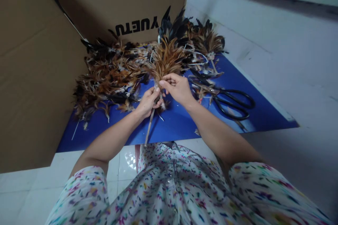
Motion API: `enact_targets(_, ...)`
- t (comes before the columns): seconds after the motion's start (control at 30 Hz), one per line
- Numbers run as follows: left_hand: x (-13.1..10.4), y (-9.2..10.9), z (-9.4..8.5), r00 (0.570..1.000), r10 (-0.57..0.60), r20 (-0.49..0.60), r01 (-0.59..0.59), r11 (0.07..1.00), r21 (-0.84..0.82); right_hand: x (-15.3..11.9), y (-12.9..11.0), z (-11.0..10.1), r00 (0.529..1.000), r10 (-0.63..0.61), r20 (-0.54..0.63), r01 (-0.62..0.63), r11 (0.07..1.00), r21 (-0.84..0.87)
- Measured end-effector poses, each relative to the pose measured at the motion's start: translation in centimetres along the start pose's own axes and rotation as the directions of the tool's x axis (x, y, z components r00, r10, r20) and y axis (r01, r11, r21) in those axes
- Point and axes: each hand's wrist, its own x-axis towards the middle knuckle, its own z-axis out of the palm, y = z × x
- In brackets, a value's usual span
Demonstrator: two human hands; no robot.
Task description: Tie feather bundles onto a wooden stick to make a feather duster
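A feather duster (169, 58) with brown feathers and dark tips stands over the middle of the blue table, its thin stick pointing down toward the front edge. My left hand (150, 102) is closed round the stick just under the feathers. My right hand (177, 87) is at the base of the feathers, thumb and index finger brought together there; what they pinch is too small to make out. To the right of my right hand lie scissors with black handles (233, 103), blades pointing left among loose feathers.
Loose brown and black feathers (105, 77) cover the left and back of the blue table (174, 123). Another feather bundle (208, 38) lies at the back right. Cardboard (100, 3) rises behind and at the left, and a pale wall (277, 52) stands at the right.
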Motion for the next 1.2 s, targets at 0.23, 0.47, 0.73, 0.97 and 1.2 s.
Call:
enact_targets(0.23, 0.1, 0.6, -0.3, 0.997, -0.037, -0.069, 0.039, 0.999, 0.021, 0.4, -1.1, -1.9, 0.997, 0.004, 0.083, 0.000, 0.999, -0.043)
enact_targets(0.47, 0.5, 1.0, -0.8, 0.993, 0.015, -0.120, -0.021, 0.998, -0.052, -0.1, -1.5, -2.5, 0.864, 0.163, 0.477, -0.077, 0.978, -0.194)
enact_targets(0.73, 0.5, 1.0, -0.8, 0.989, 0.035, -0.141, -0.050, 0.993, -0.104, -0.7, -0.4, -0.7, 0.861, 0.248, 0.443, -0.188, 0.966, -0.175)
enact_targets(0.97, 0.6, 1.5, -0.5, 0.976, 0.046, -0.211, -0.074, 0.989, -0.129, 0.0, -0.7, -2.0, 0.889, 0.159, 0.430, -0.139, 0.987, -0.079)
enact_targets(1.2, 0.8, 1.2, -1.0, 0.977, 0.047, -0.209, -0.066, 0.994, -0.088, 0.0, -1.0, -2.3, 0.950, -0.256, 0.180, 0.306, 0.876, -0.373)
